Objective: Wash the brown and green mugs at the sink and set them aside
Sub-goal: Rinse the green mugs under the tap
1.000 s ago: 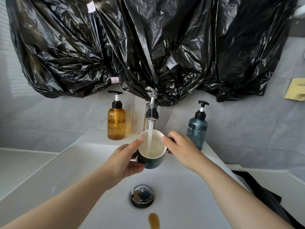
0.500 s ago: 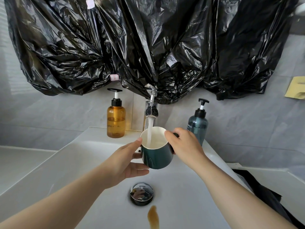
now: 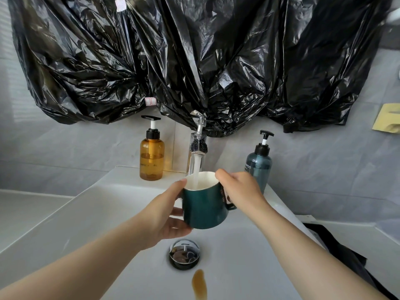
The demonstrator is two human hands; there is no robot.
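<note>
1. A mug (image 3: 204, 210) is held between the left hand (image 3: 162, 215) and the right hand (image 3: 242, 189), over the sink (image 3: 65, 213) and under the tap (image 3: 195, 152).
2. The drain plug (image 3: 184, 253) lies in the sink below the mug; a small puddle (image 3: 199, 284) lies just nearer.
3. On the far ledge, the first pump bottle (image 3: 151, 156) stands left of the tap, the second pump bottle (image 3: 258, 167) right of it.
4. Plastic sheeting (image 3: 194, 61) hangs behind the tap.

Amber bottle (image 3: 151, 156), faucet (image 3: 196, 148), blue bottle (image 3: 258, 167) crowd back ledge; basin (image 3: 97, 213) open.
</note>
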